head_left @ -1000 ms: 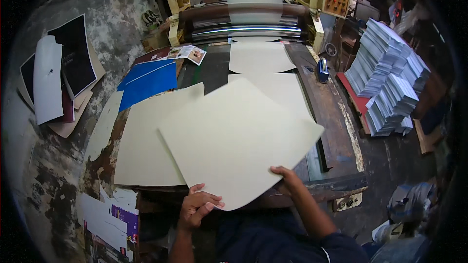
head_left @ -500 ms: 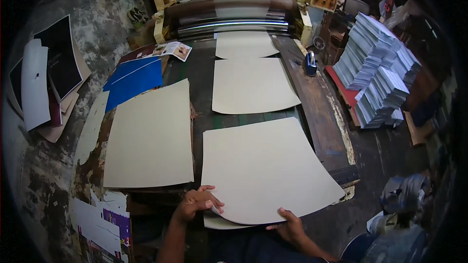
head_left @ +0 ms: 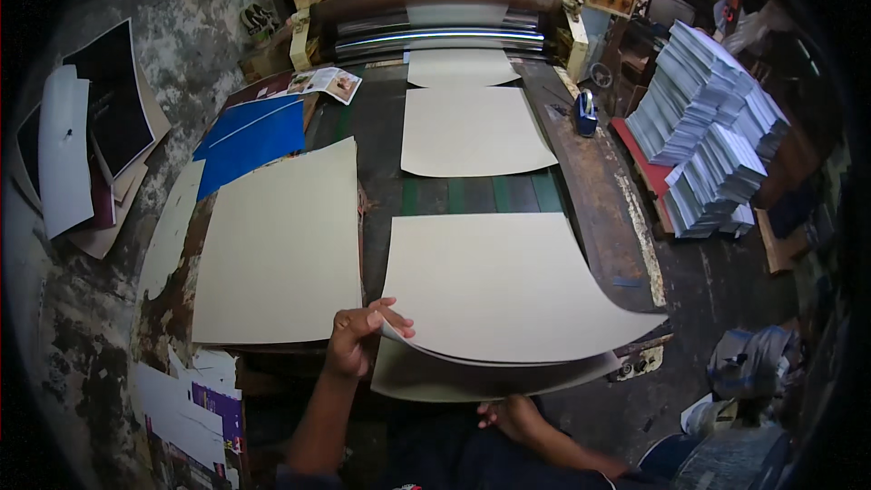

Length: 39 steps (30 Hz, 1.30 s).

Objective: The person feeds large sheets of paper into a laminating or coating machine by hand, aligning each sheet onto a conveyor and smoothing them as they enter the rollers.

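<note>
Top cream sheet (head_left: 508, 286) lies just ahead of both hands, long axis across the table (head_left: 594, 191); left hand (head_left: 356, 342) pinches its near-left corner, lifting it; right hand (head_left: 510, 415) under the lower sheet (head_left: 454, 381), grip unclear; cream stack (head_left: 281, 249) left of it; roller machine (head_left: 435, 23) beyond.

The lower sheet (head_left: 472, 381) lies mostly hidden; right hand (head_left: 513, 415) fingers perhaps tucked beneath it.
</note>
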{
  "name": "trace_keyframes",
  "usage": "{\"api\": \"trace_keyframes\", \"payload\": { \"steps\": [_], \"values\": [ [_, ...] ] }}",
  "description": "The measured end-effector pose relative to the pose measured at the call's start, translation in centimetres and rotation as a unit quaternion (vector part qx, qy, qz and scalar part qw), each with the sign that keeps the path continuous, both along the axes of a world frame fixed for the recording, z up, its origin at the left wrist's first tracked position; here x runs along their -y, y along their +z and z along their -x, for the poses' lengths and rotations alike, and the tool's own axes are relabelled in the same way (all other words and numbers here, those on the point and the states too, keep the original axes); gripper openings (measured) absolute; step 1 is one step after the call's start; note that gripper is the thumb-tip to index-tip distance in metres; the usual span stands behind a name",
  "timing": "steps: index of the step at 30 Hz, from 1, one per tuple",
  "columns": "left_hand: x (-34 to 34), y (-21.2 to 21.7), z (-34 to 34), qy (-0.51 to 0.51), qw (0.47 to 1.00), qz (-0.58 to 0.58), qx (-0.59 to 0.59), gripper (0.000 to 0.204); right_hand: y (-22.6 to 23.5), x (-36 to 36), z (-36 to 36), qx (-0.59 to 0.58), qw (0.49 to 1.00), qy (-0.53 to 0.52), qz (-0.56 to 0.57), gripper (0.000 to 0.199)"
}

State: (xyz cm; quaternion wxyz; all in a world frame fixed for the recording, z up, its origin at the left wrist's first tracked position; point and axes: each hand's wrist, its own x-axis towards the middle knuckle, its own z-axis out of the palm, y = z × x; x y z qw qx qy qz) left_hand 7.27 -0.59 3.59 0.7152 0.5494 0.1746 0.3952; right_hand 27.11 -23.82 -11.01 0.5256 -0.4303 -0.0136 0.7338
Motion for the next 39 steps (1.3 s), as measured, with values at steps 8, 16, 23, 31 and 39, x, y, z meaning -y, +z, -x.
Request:
{"api": "trace_keyframes", "payload": {
  "steps": [8, 16, 23, 31, 39],
  "values": [
    [-2.2, 2.9, -2.8, 0.046, 0.999, -0.007, 0.014, 0.037, -8.8, -9.5, -5.5, 0.234, 0.959, -0.044, -0.153, 0.023],
    [-5.5, 4.5, -4.3, 0.06, 0.997, -0.035, -0.015, 0.038, -7.0, -15.5, -9.8, 0.773, 0.52, -0.002, -0.364, 0.034],
    [-8.5, 5.1, -5.2, 0.067, 0.997, -0.027, 0.007, 0.036, -6.2, -20.2, -10.7, 0.755, 0.548, 0.007, -0.361, 0.042],
    [-11.6, 4.2, -6.1, 0.065, 0.995, 0.048, 0.05, 0.034, -5.7, -25.3, -11.9, 0.712, 0.605, -0.052, -0.354, 0.042],
    [-14.0, 1.4, -7.9, 0.042, 0.991, 0.124, 0.016, 0.029, -5.8, -24.3, -10.3, -0.025, 0.953, -0.25, -0.168, 0.028]
  ]
}}
